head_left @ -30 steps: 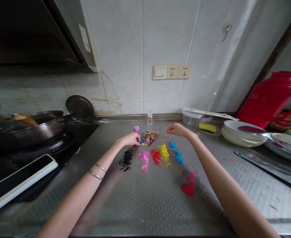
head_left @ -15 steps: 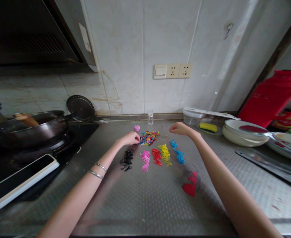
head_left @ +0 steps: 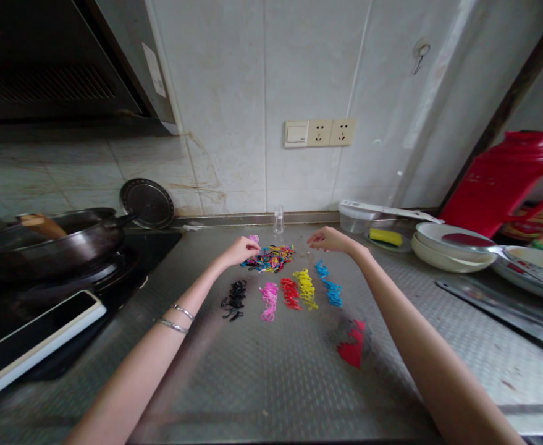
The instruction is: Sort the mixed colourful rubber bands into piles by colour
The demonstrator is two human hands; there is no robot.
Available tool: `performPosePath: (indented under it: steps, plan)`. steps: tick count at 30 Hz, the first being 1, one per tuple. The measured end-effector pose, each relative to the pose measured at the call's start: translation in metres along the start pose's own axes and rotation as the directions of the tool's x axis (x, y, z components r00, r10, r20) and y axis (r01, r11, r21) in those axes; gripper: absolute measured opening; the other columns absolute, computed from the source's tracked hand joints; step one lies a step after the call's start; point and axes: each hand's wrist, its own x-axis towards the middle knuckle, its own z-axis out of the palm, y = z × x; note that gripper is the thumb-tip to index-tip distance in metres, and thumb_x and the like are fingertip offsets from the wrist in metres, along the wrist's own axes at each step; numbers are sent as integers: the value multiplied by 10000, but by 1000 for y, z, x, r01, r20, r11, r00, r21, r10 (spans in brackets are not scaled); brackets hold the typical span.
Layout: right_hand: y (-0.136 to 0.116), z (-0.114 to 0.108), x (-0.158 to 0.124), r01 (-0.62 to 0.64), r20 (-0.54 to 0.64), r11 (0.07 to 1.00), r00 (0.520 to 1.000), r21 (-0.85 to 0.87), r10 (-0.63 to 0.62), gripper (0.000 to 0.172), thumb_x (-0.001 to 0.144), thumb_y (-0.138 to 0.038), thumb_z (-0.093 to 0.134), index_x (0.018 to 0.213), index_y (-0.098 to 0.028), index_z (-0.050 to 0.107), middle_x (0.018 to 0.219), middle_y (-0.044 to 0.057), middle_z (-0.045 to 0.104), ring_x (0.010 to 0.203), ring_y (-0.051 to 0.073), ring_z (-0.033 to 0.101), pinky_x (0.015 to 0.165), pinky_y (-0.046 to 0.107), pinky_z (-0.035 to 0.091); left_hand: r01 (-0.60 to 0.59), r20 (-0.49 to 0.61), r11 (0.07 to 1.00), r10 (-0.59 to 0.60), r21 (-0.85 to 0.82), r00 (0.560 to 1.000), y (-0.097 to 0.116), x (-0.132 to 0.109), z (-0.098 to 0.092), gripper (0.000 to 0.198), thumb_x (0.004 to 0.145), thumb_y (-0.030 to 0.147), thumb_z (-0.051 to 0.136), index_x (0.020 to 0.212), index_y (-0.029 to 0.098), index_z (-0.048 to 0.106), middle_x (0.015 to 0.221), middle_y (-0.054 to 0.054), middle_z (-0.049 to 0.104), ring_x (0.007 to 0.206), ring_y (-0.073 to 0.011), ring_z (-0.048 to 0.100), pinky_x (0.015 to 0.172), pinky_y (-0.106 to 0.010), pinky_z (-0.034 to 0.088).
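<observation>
A mixed heap of small coloured rubber bands point(head_left: 271, 258) lies at the back of the steel counter point(head_left: 271, 377). In front of it sit sorted piles: black point(head_left: 234, 299), pink point(head_left: 269, 300), red point(head_left: 290, 293), yellow point(head_left: 306, 288) and blue point(head_left: 330, 284). My left hand point(head_left: 241, 250) hovers at the heap's left edge with fingertips pinched together; what they hold is too small to name. My right hand point(head_left: 325, 240) hangs to the right of the heap, above the blue pile, fingers curled in a loose pinch.
A wok point(head_left: 53, 238) stands on the stove at left, a white-edged tablet point(head_left: 30, 343) in front of it. A small glass point(head_left: 278, 219) stands by the wall. Bowls point(head_left: 451, 250), a sponge point(head_left: 386, 237), a red flask point(head_left: 503, 182) and a red bag point(head_left: 352, 349) lie to the right.
My left hand lifted slightly and moved back over the heap's left edge, covering the small pink thing behind it. The right hand shifted a little left.
</observation>
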Motion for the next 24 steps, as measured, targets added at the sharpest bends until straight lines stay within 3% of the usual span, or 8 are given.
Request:
performPosePath:
  steps: [7,13,18,24]
  plan:
    - [-45,45,8,154,27,954,986,259,-166,510,681,-180,594,1181,-157,497,994,76,644,629,93,575,457,157,444,56,-36,967,-67,-247,997,18,-2,3,194,706,228,582,805,92,679,684,-49,644,555,-88,517,525,-200,395]
    - [-64,70,3,267,16,950,962,158,-273,449,706,-194,561,1152,-163,526,892,40,665,633,92,566,554,189,440,120,-4,936,-128,-331,992,32,-6,4,236,701,277,592,815,87,672,558,-9,577,427,-46,398,407,-173,301]
    - [-61,61,3,280,-26,960,960,25,-279,329,714,-218,550,1030,-158,620,796,32,669,655,109,570,590,197,419,113,-14,949,-123,-294,992,29,-4,7,217,703,253,585,804,85,677,594,-27,607,465,-67,449,449,-189,350]
    - [-38,19,4,194,-133,969,968,-150,-215,240,716,-217,540,903,-154,676,793,54,678,697,139,597,623,210,429,27,-35,983,-34,-181,999,33,-1,20,208,713,217,568,819,79,682,779,-89,671,642,-126,564,615,-234,426]
